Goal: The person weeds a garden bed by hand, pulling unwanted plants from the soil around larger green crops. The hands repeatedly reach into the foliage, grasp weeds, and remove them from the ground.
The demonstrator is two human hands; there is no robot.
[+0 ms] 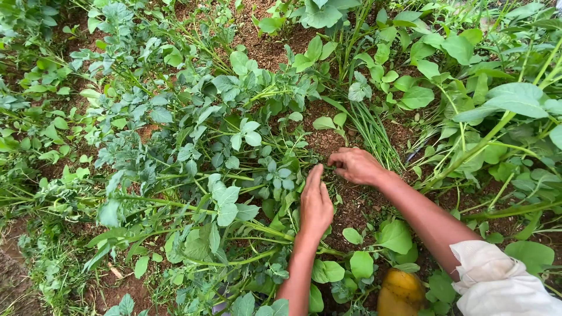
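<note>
Two hands down in a whole bed of green, so take the big picture first: reddish-brown soil (275,50) runs from the top of the view down through the middle, with leafy growth crowding in from every side. On your left sprawls the biggest mass, a bushy plant (193,169) with grey-green divided leaves and long pale stems leaning toward you. On your right, broad-leaved plants (503,99) rise on thick light-green stalks. Between the two stands a narrow grass tuft (369,131), blades running up and away from you.

Now the arms. Your right arm comes in from the lower right with a white rolled sleeve (497,281), and just below your elbows sits a rounded yellow-orange object (400,292), partly hidden by leaves.

Your left hand (316,205) lies flat, fingers straight and pressed together, pointing up the view into the edge of the bushy plant. Your right hand (356,165) is curled, fingertips drawn together and pinching at a small green sprig (325,168) low on the soil. That sprig lies right between the two hands, just left of your right fingertips and just past your left ones. Both are close; the right actually has contact. Which way the sprig's stem runs, you can't tell from here.
</note>
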